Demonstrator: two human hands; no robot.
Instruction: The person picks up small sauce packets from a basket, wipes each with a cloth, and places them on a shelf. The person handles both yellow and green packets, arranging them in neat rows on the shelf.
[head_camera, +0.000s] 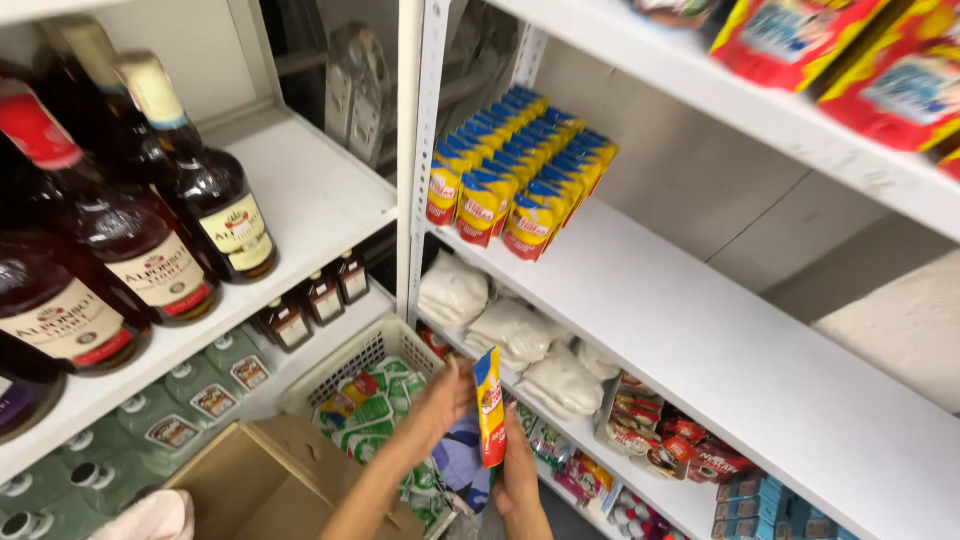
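On the far left, dark bottles stand on a white shelf, with a cardboard box low beneath them. Just right of the box, a white basket holds green packets. Above it your left hand has its fingers clamped on the top of a yellow sachet, held upright. Your right hand grips the sachet's lower end, fingers closed on it. Further up, matching sachets stand in rows on the middle shelf.
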